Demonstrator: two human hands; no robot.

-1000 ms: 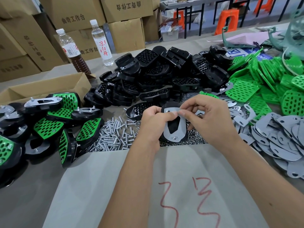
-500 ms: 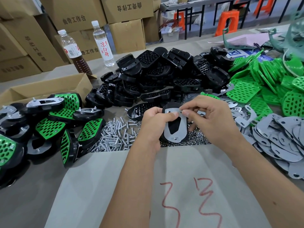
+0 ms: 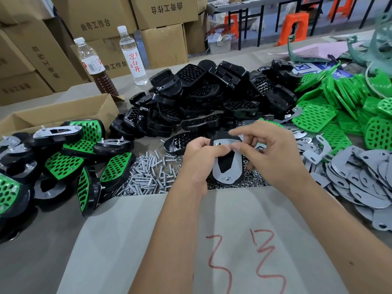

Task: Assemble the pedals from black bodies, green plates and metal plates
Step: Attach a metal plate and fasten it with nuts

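Observation:
My left hand grips a black pedal body with a grey metal plate laid on its face, held above the screws. A fastener sits at the plate's lower end. My right hand is at the plate's upper right corner, thumb and fingers curled there; whether they pinch something small is hidden by blur. A heap of black bodies lies behind. Green plates are piled at the right, and loose metal plates lie in front of them. Finished pedals lie at the left.
Loose screws and nuts are spread just beyond a grey sheet with red marks. A cardboard box, two bottles and stacked cartons stand at the back left. Orange stools stand behind the table.
The pedal stays in my left hand at the same spot. My right hand's fingers have shifted at the plate's top edge, with the index finger now lifted and blurred.

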